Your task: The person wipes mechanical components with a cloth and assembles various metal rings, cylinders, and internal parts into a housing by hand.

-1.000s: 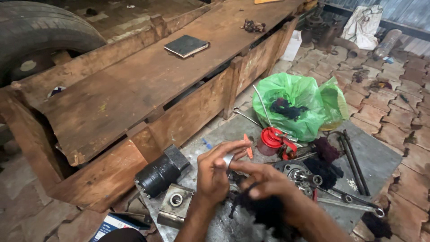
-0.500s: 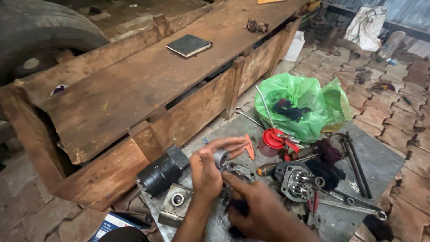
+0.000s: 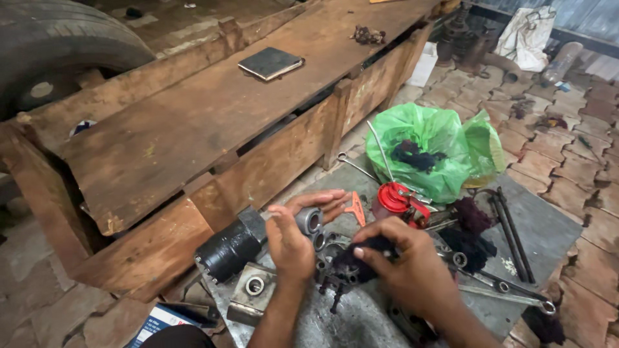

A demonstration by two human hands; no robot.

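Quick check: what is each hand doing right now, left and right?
Left hand: closed on a small metal ring, held up in its fingertips.
Right hand: closed on a dark rag.

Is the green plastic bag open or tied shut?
Open: the green plastic bag gapes at its mouth, showing a dark rag lying inside.

One camera only, worn on my head, looking steeply down and forward. My left hand [image 3: 293,241] and right hand [image 3: 412,270] sit close below it in the lower centre. The wooden desk [image 3: 213,122] runs off to upper right, and the brick floor [image 3: 574,129] fills the right side.
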